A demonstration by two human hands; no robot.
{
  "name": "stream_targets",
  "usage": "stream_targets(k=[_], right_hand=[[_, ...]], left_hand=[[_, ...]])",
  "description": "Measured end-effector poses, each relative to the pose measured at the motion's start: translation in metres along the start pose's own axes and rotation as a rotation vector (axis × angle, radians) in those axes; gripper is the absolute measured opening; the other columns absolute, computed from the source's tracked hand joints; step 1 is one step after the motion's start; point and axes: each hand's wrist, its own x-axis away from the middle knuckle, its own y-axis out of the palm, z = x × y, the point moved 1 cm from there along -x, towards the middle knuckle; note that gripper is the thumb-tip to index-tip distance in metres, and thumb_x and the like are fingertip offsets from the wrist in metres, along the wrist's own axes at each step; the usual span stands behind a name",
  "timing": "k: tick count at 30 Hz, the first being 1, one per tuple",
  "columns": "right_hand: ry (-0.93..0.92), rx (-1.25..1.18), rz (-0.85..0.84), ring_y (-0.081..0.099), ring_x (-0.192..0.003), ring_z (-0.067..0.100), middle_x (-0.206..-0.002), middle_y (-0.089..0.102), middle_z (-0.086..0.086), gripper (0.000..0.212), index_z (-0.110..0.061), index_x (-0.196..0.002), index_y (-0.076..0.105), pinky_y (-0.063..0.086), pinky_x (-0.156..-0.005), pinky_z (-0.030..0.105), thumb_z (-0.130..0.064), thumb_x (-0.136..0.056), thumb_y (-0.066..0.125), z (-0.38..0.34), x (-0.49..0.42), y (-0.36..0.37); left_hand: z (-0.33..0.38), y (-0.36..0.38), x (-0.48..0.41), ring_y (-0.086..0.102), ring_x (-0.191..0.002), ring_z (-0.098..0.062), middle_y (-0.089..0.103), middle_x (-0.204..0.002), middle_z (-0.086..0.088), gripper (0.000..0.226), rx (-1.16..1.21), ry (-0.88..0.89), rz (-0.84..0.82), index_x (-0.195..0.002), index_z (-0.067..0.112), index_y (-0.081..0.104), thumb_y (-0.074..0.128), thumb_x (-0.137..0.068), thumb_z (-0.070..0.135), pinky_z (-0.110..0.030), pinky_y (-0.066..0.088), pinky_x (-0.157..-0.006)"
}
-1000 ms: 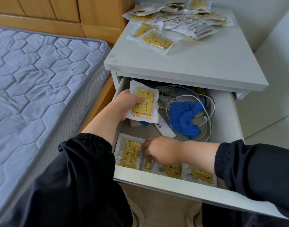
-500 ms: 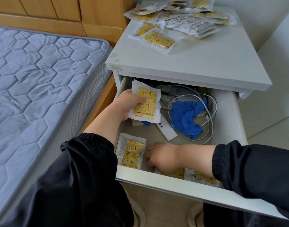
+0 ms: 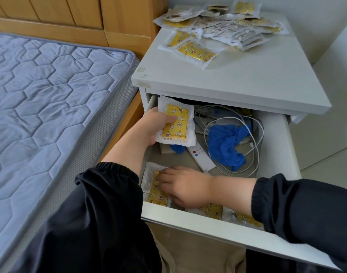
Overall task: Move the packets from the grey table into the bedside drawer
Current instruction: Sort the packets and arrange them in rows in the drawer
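inside the drawer (image 3: 208, 217), left hand (image 3: 155, 125) grips a packet (image 3: 175, 123); right hand (image 3: 185, 187) presses flat packets (image 3: 156, 191).

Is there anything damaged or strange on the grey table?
Yes: the grey table has chipped, brownish patches along its front left edge. The packets lie in a loose, overlapping heap at the back.

Front-row packets (image 3: 212, 210) partly hidden under right forearm, packet print too small to read

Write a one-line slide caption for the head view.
Left hand holds a yellow packet over the open drawer; right hand arranges packets inside.
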Motion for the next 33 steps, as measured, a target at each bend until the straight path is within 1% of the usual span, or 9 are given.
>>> stream_targets(k=[2,4,7,11,15,19,23,27,33], right_hand=[[0.007,-0.04,-0.027,0.041,-0.129,0.032,-0.137,0.05,0.013,0.039,-0.009,-0.125,0.058,0.036,-0.104,0.047,-0.023,-0.088,0.057,0.0,-0.013,0.002],[0.07,-0.037,-0.175,0.024,-0.14,0.028,-0.151,0.034,0.007,0.048,-0.018,-0.144,0.039,0.02,-0.113,0.049,-0.032,-0.097,0.043,0.001,-0.022,0.006],[0.101,0.006,-0.302,0.029,-0.133,0.028,-0.143,0.04,0.005,0.049,-0.025,-0.146,0.035,0.016,-0.114,0.051,-0.042,-0.099,0.035,0.001,-0.019,0.006],[0.065,0.013,-0.336,0.031,-0.128,0.029,-0.139,0.04,0.008,0.05,-0.024,-0.138,0.045,0.022,-0.112,0.051,-0.038,-0.091,0.054,0.006,-0.01,0.001],[0.032,0.051,-0.447,0.013,-0.142,0.03,-0.153,0.024,0.01,0.072,-0.021,-0.145,0.033,0.012,-0.117,0.051,-0.026,-0.081,0.067,0.0,-0.027,-0.007],[-0.003,0.128,-0.48,0.028,-0.132,0.03,-0.141,0.039,0.007,0.066,-0.02,-0.142,0.037,0.022,-0.114,0.049,-0.022,-0.083,0.066,-0.002,-0.029,-0.01],[0.072,0.018,-0.505,0.036,-0.121,0.027,-0.133,0.044,0.007,0.052,-0.017,-0.138,0.044,0.036,-0.101,0.042,-0.017,-0.087,0.057,0.003,-0.014,-0.01],[0.08,-0.035,-0.474,0.039,-0.115,0.025,-0.126,0.048,0.007,0.04,-0.016,-0.131,0.051,0.036,-0.1,0.041,-0.015,-0.092,0.049,0.001,-0.01,-0.008],[0.002,0.063,-0.489,0.046,-0.116,0.025,-0.123,0.054,0.005,0.046,-0.018,-0.131,0.049,0.04,-0.1,0.043,-0.018,-0.086,0.061,-0.005,-0.024,0.005]], left_hand=[[0.0,0.0,0.0,0.067,-0.097,-0.025,0.068,-0.113,-0.006,0.038,0.004,0.0,-0.006,-0.125,0.016,0.056,0.067,-0.089,0.011,-0.042,0.057,-0.076],[-0.001,0.0,0.0,0.067,-0.098,-0.025,0.068,-0.114,-0.006,0.038,0.004,-0.002,-0.007,-0.125,0.016,0.055,0.067,-0.089,0.011,-0.044,0.057,-0.081],[-0.002,0.0,-0.001,0.067,-0.099,-0.026,0.068,-0.113,-0.006,0.04,0.003,-0.004,-0.007,-0.126,0.016,0.055,0.067,-0.088,0.011,-0.045,0.057,-0.082],[-0.002,0.0,-0.003,0.067,-0.098,-0.025,0.068,-0.114,-0.005,0.039,-0.025,-0.004,-0.016,-0.126,0.018,0.055,0.067,-0.089,0.013,-0.044,0.057,-0.082],[-0.002,0.001,-0.004,0.067,-0.099,-0.025,0.067,-0.114,-0.005,0.042,-0.037,-0.011,-0.014,-0.128,0.019,0.054,0.067,-0.089,0.013,-0.046,0.056,-0.086],[-0.003,0.002,-0.002,0.067,-0.098,-0.025,0.067,-0.114,-0.005,0.043,-0.059,-0.023,-0.016,-0.129,0.019,0.053,0.066,-0.089,0.013,-0.043,0.056,-0.084],[-0.004,0.004,-0.001,0.067,-0.1,-0.026,0.067,-0.115,-0.005,0.044,-0.066,-0.025,-0.034,-0.131,0.019,0.052,0.066,-0.089,0.013,-0.045,0.056,-0.086],[-0.004,0.004,-0.002,0.067,-0.099,-0.025,0.067,-0.115,-0.005,0.046,-0.081,-0.026,-0.024,-0.131,0.02,0.051,0.067,-0.088,0.014,-0.044,0.056,-0.085],[-0.006,0.005,-0.002,0.067,-0.1,-0.026,0.066,-0.116,-0.005,0.047,-0.1,-0.03,-0.019,-0.132,0.021,0.05,0.067,-0.088,0.015,-0.047,0.055,-0.089]])
